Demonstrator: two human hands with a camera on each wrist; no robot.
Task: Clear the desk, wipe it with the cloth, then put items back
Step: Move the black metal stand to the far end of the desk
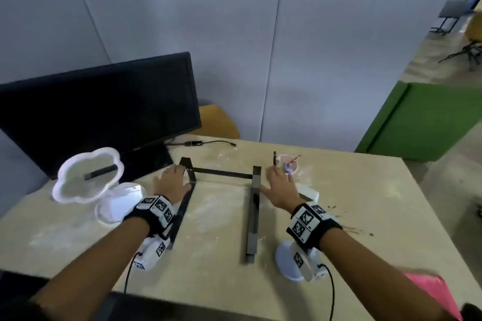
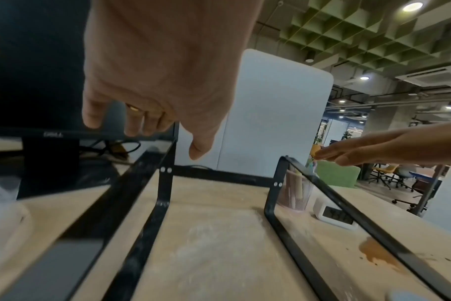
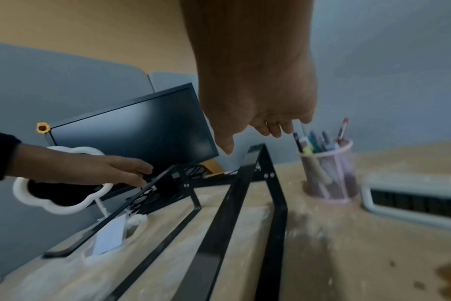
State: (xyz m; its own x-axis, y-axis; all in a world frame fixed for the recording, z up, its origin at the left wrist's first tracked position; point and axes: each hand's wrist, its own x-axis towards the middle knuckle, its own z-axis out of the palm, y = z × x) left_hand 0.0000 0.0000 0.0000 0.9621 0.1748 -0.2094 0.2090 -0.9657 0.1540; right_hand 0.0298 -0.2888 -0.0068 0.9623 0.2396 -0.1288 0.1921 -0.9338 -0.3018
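Observation:
A black metal stand [image 1: 221,173] with two long side rails and a crossbar sits mid-desk. My left hand [image 1: 170,180] lies over the far end of its left rail, fingers straight, and in the right wrist view its fingertips [image 3: 144,177] touch that rail. My right hand [image 1: 280,182] hovers with loose, extended fingers by the far end of the right rail [image 3: 245,179]; contact is unclear. The desk [image 1: 365,190] is dusted with white powder and has a brown spill [image 1: 349,228]. A pink cloth [image 1: 430,292] shows blurred at the lower right.
A pink mesh pen cup [image 1: 288,163] and a white digital clock [image 1: 310,194] stand just right of the stand. A cloud-shaped mirror [image 1: 88,174] and a black monitor [image 1: 99,112] are at the left. Grey partitions back the desk.

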